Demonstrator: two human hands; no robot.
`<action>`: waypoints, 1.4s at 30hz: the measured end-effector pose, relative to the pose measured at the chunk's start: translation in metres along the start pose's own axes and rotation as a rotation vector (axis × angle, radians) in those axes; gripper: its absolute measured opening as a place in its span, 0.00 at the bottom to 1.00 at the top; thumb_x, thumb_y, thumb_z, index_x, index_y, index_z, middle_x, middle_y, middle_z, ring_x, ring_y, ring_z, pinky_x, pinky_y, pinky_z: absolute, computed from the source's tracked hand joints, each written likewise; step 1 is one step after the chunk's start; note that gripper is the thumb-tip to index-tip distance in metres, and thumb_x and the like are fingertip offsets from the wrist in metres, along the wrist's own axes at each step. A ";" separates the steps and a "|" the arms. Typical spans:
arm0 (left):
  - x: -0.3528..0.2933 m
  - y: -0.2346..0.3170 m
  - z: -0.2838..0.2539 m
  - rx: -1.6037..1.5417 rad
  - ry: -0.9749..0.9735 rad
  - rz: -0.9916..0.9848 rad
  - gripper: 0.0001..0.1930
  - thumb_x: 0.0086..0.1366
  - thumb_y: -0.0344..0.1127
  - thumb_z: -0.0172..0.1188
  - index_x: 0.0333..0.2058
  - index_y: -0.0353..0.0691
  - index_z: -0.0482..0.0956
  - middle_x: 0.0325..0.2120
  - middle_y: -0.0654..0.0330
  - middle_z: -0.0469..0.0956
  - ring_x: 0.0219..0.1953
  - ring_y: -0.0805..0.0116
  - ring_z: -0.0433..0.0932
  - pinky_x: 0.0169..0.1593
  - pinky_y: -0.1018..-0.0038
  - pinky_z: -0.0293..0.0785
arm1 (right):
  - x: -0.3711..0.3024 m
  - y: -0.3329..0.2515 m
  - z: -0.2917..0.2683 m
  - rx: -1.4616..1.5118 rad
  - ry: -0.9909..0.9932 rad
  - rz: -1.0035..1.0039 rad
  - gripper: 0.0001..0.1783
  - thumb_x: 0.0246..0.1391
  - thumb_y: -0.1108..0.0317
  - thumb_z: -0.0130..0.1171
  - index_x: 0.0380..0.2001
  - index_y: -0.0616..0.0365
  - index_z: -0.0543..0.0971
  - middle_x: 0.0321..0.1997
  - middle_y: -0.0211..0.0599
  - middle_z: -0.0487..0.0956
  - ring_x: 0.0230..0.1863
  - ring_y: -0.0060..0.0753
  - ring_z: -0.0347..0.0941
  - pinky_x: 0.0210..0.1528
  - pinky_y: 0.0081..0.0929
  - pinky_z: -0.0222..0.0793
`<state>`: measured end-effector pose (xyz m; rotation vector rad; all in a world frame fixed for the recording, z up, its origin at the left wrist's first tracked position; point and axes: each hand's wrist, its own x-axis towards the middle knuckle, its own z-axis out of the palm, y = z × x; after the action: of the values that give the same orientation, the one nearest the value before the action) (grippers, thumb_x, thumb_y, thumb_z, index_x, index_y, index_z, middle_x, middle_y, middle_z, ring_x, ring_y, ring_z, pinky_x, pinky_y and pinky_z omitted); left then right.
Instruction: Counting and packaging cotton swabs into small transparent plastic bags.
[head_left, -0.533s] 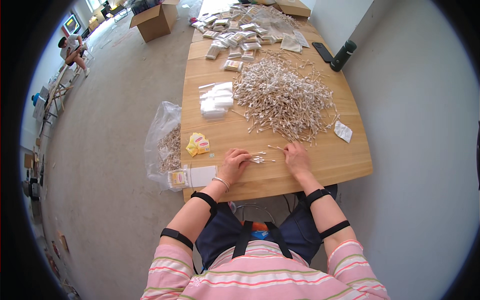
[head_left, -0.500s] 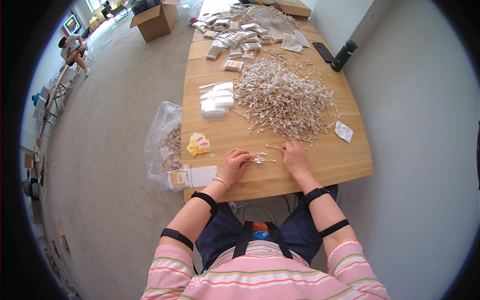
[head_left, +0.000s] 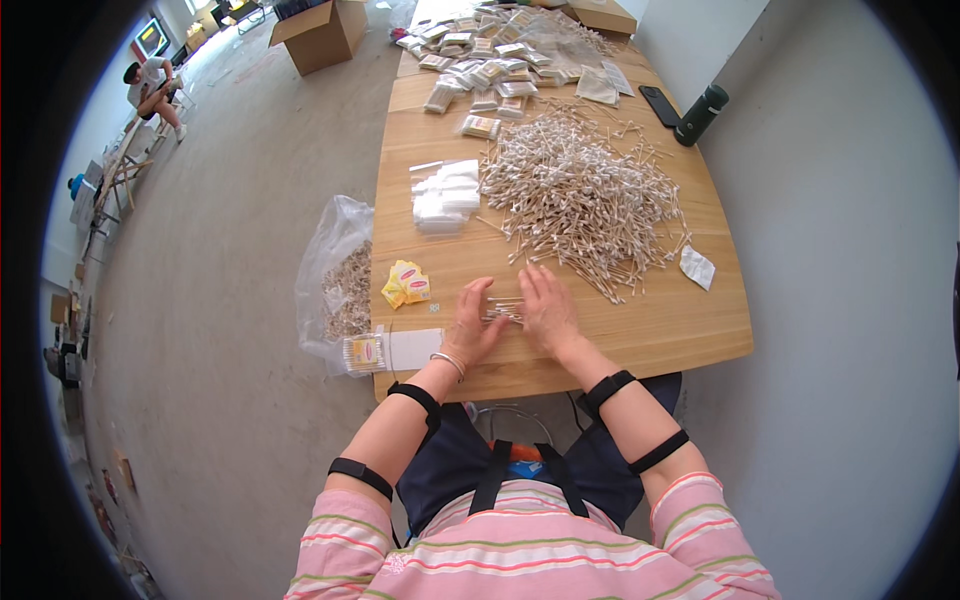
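Observation:
A small bundle of cotton swabs [head_left: 506,309] lies crosswise on the wooden table between my two hands. My left hand [head_left: 473,322] is at the bundle's left ends, fingers stretched forward and thumb apart. At the right ends, my right hand [head_left: 549,310] has its fingers extended, with the palm side toward the swabs. The fingers partly cover the bundle. Beyond my hands rises a large loose heap of cotton swabs [head_left: 580,190]. By my left wrist are a white card [head_left: 416,350] and a clear pack of swabs [head_left: 364,352] at the table's edge.
Yellow printed cards [head_left: 406,285] and clear empty bags [head_left: 446,198] lie on the left. Filled swab packs [head_left: 490,75] are piled at the far end. A phone [head_left: 659,106], a dark green bottle [head_left: 702,114] and crumpled paper [head_left: 697,267] line the right side. A plastic sack [head_left: 325,270] stands beside the table.
My right hand has moved left from the heap's near edge to the bundle, its fingers straightening. My left hand has opened from its grip around the swabs.

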<state>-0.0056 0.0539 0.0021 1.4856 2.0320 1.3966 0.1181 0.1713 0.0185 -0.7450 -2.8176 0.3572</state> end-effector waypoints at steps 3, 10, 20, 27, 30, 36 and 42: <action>-0.004 -0.008 0.000 -0.123 0.060 -0.138 0.25 0.59 0.26 0.56 0.56 0.35 0.62 0.52 0.49 0.67 0.57 0.58 0.65 0.61 0.69 0.59 | -0.026 -0.018 0.008 -0.135 -0.056 -0.105 0.42 0.52 0.47 0.53 0.63 0.61 0.55 0.68 0.45 0.53 0.69 0.45 0.44 0.68 0.42 0.40; 0.002 -0.018 0.007 -0.293 0.158 -0.248 0.17 0.68 0.28 0.44 0.55 0.34 0.64 0.52 0.53 0.69 0.56 0.64 0.67 0.59 0.72 0.61 | -0.007 -0.011 0.009 -0.149 -0.158 -0.097 0.51 0.51 0.36 0.47 0.65 0.63 0.48 0.71 0.48 0.44 0.73 0.46 0.34 0.71 0.43 0.29; -0.002 -0.023 0.005 -0.365 0.230 -0.291 0.15 0.70 0.32 0.42 0.52 0.33 0.68 0.48 0.56 0.72 0.53 0.69 0.68 0.58 0.75 0.62 | -0.042 -0.021 0.009 -0.130 -0.240 -0.173 0.50 0.52 0.33 0.43 0.66 0.59 0.48 0.71 0.50 0.43 0.73 0.50 0.32 0.71 0.45 0.26; -0.003 -0.009 -0.011 -0.077 0.141 -0.227 0.17 0.59 0.31 0.58 0.48 0.36 0.70 0.43 0.55 0.73 0.47 0.65 0.71 0.54 0.72 0.65 | -0.013 0.004 -0.008 -0.065 -0.128 -0.107 0.55 0.45 0.39 0.59 0.66 0.59 0.47 0.71 0.49 0.41 0.72 0.51 0.31 0.70 0.48 0.30; -0.013 0.008 -0.035 0.196 0.041 -0.052 0.23 0.51 0.30 0.64 0.47 0.37 0.71 0.42 0.52 0.70 0.48 0.56 0.69 0.54 0.67 0.65 | -0.021 0.022 -0.027 0.085 -0.062 -0.059 0.52 0.43 0.57 0.66 0.65 0.60 0.48 0.70 0.52 0.44 0.72 0.53 0.35 0.70 0.46 0.36; -0.031 0.020 -0.025 0.198 -0.072 -0.076 0.26 0.47 0.30 0.67 0.47 0.37 0.71 0.45 0.50 0.67 0.52 0.49 0.65 0.56 0.61 0.63 | -0.039 0.035 0.001 0.576 0.237 0.189 0.41 0.37 0.81 0.46 0.62 0.64 0.55 0.66 0.56 0.52 0.68 0.56 0.46 0.69 0.38 0.44; -0.026 0.019 -0.020 0.204 -0.107 -0.096 0.24 0.48 0.28 0.67 0.45 0.38 0.71 0.44 0.50 0.68 0.50 0.50 0.67 0.54 0.64 0.66 | -0.038 0.018 0.004 0.391 0.231 0.332 0.23 0.41 0.82 0.48 0.45 0.63 0.70 0.49 0.51 0.67 0.54 0.54 0.61 0.56 0.43 0.58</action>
<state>0.0037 0.0209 0.0198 1.4834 2.2004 1.0775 0.1575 0.1661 0.0045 -1.0777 -2.3050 0.7904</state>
